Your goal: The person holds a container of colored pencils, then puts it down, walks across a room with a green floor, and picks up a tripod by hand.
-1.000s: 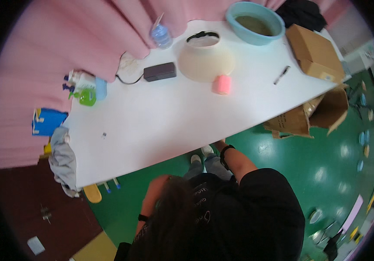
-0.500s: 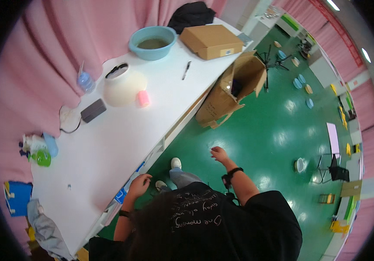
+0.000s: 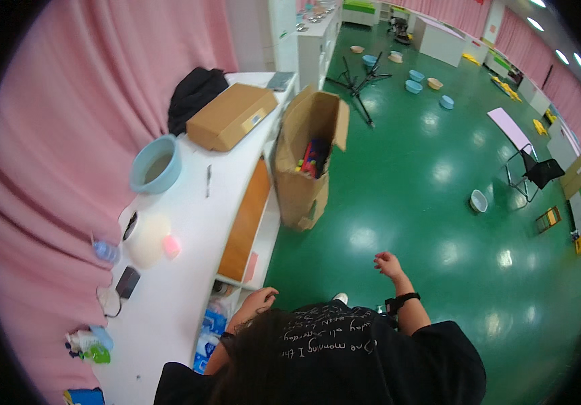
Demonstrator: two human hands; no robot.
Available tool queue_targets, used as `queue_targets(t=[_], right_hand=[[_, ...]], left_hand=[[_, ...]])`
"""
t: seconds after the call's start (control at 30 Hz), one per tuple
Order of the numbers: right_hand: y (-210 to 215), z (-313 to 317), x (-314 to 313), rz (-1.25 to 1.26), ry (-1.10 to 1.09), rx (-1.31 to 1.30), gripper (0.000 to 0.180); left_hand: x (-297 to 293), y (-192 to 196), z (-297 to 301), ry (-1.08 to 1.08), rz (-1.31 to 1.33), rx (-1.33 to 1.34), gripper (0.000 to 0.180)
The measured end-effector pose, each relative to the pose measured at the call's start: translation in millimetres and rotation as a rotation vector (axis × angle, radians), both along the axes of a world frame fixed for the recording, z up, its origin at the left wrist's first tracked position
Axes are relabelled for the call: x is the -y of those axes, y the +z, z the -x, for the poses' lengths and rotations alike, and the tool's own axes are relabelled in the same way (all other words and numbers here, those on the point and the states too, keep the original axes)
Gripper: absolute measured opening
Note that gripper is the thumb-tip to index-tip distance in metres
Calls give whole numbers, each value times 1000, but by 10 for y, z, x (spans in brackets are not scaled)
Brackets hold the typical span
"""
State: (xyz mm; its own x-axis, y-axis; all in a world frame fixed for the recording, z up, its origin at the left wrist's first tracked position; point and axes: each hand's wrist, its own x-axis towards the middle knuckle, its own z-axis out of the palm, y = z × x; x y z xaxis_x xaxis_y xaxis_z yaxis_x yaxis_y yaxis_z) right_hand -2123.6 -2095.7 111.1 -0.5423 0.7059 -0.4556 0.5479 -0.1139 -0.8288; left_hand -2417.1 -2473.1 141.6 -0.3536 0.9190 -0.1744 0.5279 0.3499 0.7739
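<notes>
While both hands hang empty, a person stands beside the white table [image 3: 189, 270].
Left hand [image 3: 258, 298] loosely curled near the table edge; right hand [image 3: 387, 263] half-curled over the green floor [image 3: 439, 175], fingers grasping nothing.

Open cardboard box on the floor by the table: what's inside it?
The open cardboard box holds a jumble of colourful items, red, blue and yellow, near its top. What they are is too small to tell, and the box walls hide anything deeper down.
</notes>
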Motion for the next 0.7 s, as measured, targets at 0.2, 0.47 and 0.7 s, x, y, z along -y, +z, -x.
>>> queue_targets(t=[0.2, 0.47, 0.7], right_hand=[[-24, -451, -529, -41, -113, -78, 24], [-48, -847, -1001, 90, -402, -215, 21], [-146, -1129, -1759, 100, -520, -122, 19]], left_hand=[[-1434, 390, -201, -136, 16, -64, 21], [-3025, 633, -371, -358, -3, -145, 22], [-4044, 363, -27, -413, 95, -115, 23]])
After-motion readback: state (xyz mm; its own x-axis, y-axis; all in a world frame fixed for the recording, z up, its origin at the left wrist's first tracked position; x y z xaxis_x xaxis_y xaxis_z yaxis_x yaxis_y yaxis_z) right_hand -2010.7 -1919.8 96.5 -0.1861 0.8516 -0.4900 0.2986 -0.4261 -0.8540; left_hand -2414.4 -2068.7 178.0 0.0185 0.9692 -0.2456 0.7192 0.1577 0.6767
